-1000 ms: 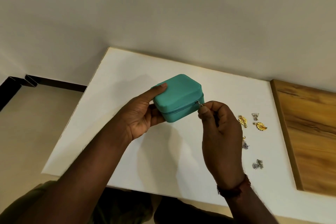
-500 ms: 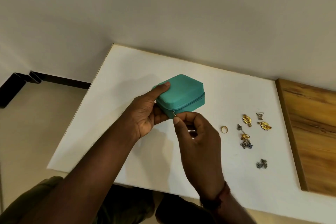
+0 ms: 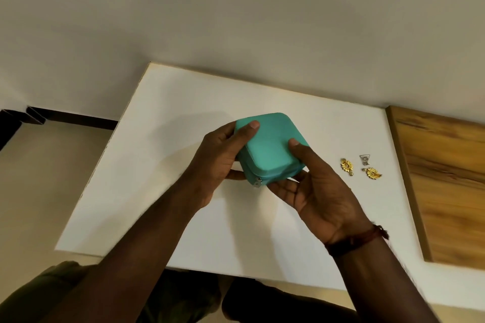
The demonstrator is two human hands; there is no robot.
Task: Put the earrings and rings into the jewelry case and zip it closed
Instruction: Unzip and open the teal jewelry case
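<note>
Both hands grip the teal jewelry case (image 3: 270, 147) over the white table (image 3: 183, 113). The left hand (image 3: 217, 162) wraps its left side, thumb lying across the lid. The right hand (image 3: 315, 191) cups the near right corner palm-up, thumb on top. The zipper pull (image 3: 257, 182) hangs at the near-left corner. Gold earrings (image 3: 347, 166) lie on the table to the right, apart from the case.

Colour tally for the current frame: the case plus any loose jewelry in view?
Teal: 1, the jewelry case
Gold: 2, the gold flower earrings
Silver: 1, the silver triangular earring
Total: 4 in view; the right hand may hide more pieces.
</note>
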